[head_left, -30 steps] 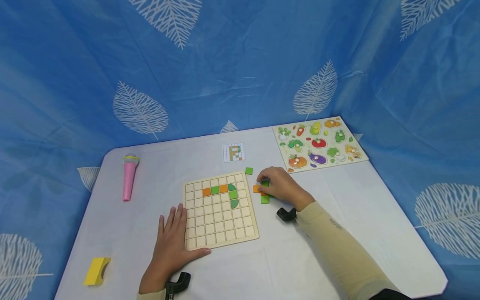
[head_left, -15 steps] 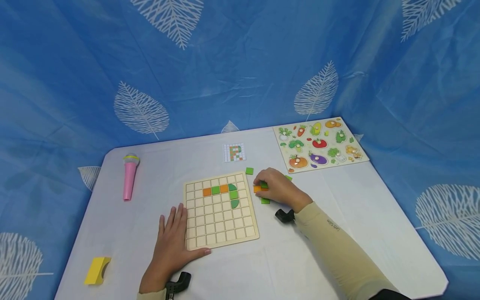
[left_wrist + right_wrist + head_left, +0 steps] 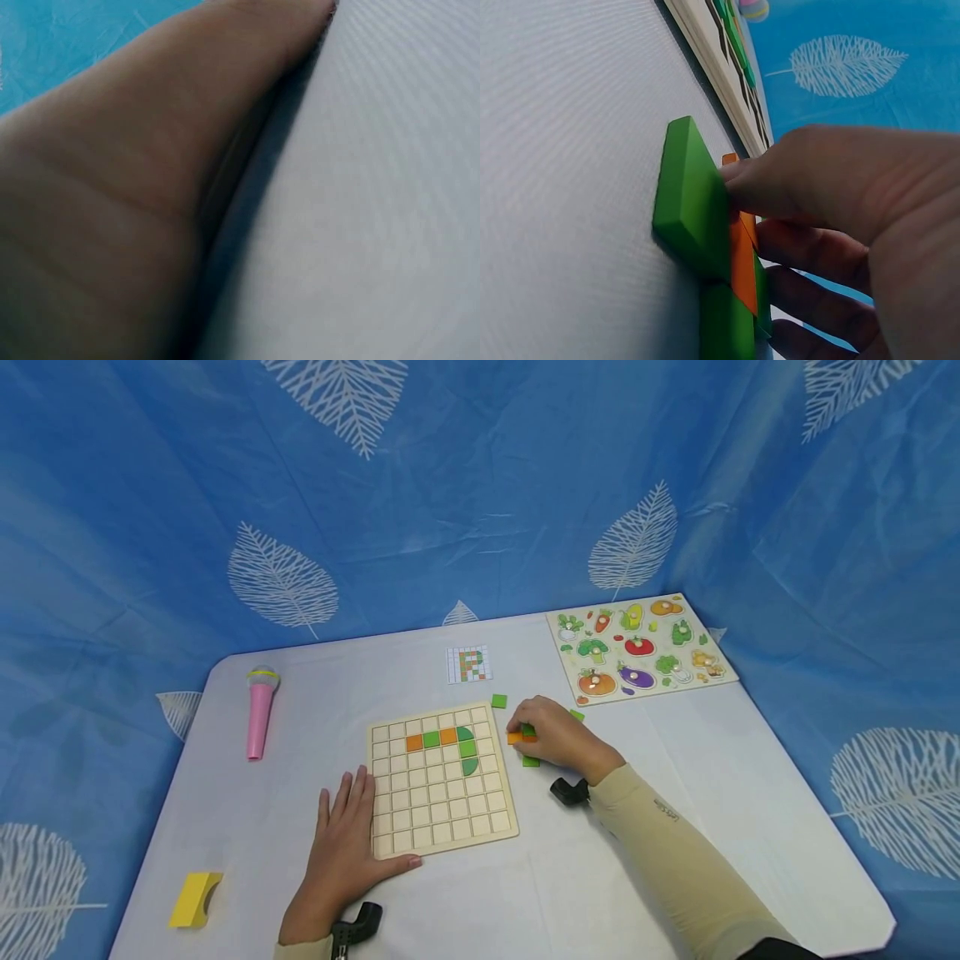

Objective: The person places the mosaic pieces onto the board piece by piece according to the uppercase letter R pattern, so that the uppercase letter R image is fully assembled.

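In the head view a wooden grid board (image 3: 410, 832) carries a row of orange and green tiles that bends down its right side. My left hand (image 3: 342, 843) lies with fingers spread along the board's left edge, thumb at its lower corner; the left wrist view has it blurred over the white cloth. My right hand (image 3: 557, 737) is over a small pile of tiles right of the board, thumb and fingers pinching at an orange tile (image 3: 515, 738). Close up, a thick green tile (image 3: 694, 202) lies by the thumb, another green tile (image 3: 726, 322) below it. The fingers partly cover the pile.
A single green tile (image 3: 498, 701) lies by the board's upper right corner. Behind it is a pattern card (image 3: 468, 666). A vegetable puzzle (image 3: 652, 652) lies at the back right, a pink toy microphone (image 3: 258, 718) and a yellow block (image 3: 193, 900) at the left.
My right hand has shifted slightly left and its fingers have closed in over the orange tile; a green tile shows behind the hand. The left hand has stayed on the board's edge.
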A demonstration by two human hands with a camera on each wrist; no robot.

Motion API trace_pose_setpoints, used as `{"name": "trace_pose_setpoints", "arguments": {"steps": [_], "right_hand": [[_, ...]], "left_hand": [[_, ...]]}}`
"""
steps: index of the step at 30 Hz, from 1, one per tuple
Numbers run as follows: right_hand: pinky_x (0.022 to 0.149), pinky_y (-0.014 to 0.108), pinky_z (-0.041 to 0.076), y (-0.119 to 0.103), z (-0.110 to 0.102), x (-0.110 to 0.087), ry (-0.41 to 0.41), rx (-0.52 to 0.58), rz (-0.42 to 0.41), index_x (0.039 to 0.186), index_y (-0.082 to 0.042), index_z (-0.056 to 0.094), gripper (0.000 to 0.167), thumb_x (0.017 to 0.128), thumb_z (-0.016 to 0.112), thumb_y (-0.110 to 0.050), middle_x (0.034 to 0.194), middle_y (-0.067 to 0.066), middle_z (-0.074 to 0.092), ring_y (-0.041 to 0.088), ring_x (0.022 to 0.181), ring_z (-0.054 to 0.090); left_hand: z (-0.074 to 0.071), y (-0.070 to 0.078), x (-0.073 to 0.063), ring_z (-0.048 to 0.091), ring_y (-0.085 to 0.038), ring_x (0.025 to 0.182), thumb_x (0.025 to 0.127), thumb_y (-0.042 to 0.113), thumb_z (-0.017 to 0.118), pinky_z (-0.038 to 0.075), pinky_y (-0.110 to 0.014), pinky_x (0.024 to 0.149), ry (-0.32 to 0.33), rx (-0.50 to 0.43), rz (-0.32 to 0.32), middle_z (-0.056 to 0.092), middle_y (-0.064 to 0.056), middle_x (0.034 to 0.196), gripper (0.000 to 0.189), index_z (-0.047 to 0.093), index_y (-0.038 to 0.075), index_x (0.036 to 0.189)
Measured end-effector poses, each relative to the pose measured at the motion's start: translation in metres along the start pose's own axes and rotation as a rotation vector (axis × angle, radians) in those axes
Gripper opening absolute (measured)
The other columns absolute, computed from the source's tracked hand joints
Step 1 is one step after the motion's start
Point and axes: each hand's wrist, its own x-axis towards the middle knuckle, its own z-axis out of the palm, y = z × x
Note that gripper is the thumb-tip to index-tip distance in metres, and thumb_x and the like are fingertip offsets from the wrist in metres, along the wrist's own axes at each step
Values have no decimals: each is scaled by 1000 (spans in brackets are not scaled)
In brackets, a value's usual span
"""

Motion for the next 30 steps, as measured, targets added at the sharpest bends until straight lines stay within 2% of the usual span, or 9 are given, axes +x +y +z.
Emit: {"name": "trace_pose_setpoints", "arguments": {"steps": [12, 21, 30], "right_hand": [[99, 41, 50, 2, 0, -1, 43, 15, -9, 104, -11, 80, 16, 89, 84, -7, 103, -7, 71, 17, 102, 61], [99, 38, 52, 1, -1, -1, 81, 47, -26, 103, -13, 80, 16, 89, 83, -6, 103, -9, 70, 12, 99, 63], [91, 35, 55, -2, 0, 1, 115, 66, -70, 102, -12, 79, 16, 89, 84, -6, 102, -8, 69, 10, 94, 63]], "left_hand": [[0, 0, 0, 5, -38, 159, 63, 99, 63, -5, -59, 123, -3, 7, 0, 14, -20, 173, 152, 20, -4, 166], [-1, 1, 0, 5, -37, 159, 62, 100, 63, -5, -59, 123, -7, 2, -6, 14, -20, 173, 153, 20, -4, 166], [-2, 2, 0, 6, -38, 159, 62, 100, 64, -4, -59, 123, -5, -6, -10, 15, -20, 173, 153, 20, -4, 166]]}}
